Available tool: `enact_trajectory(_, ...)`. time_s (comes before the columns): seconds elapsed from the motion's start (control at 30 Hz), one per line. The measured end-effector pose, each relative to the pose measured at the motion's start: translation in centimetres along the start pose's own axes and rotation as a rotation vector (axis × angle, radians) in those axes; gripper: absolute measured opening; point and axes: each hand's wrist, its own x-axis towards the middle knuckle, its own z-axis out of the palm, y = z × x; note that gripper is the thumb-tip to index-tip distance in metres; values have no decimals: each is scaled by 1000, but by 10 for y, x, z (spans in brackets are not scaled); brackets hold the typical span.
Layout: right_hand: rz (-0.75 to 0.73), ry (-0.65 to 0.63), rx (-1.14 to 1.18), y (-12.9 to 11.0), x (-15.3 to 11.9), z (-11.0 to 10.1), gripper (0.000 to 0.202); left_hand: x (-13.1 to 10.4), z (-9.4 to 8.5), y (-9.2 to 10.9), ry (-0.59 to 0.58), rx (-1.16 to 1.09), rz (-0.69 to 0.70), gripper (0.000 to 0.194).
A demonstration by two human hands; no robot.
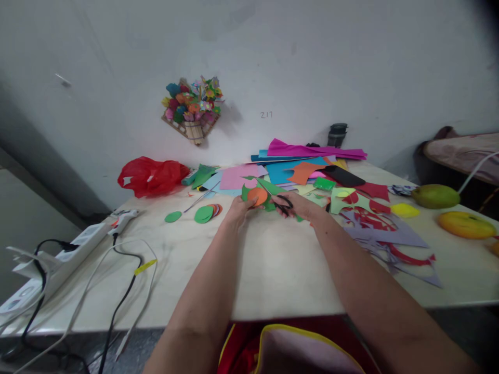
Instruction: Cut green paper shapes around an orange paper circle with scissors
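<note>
An orange paper circle (258,196) lies over green paper (245,192), both pinched by my left hand (246,205) near the middle of the table. Black-handled scissors (286,203) are in my right hand (293,204), their blades pointing up and left beside the green paper. Left of my hands lie a stack of green circles (203,214), with orange and pink rounds fanned beneath it, and a single green circle (173,216). Pink paper (237,178) lies flat just behind my hands.
Lilac scraps (405,231) lie right of my right forearm, near mangoes (435,196). A black phone (343,176) and blue sheets (278,170) lie behind. A red plastic bag (150,176) and a power strip (58,265) with cables occupy the left side.
</note>
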Motion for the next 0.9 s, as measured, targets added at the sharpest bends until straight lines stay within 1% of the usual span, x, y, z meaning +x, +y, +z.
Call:
enact_trajectory(0.33,-4,-3,8,0,-1,0,31,0,0,0,-1,-18,20,40)
enact_trajectory(0.5,-4,23,-8,-2,-1,1,34,0,0,0,1,-20,13,40)
enact_trajectory(0.63,-5,28,-9,-2,-1,1,37,2,-2,-1,-2,0,13,36)
enact_trajectory(0.9,-5,33,-11,-3,-2,1,36,0,-2,2,-4,13,6,38)
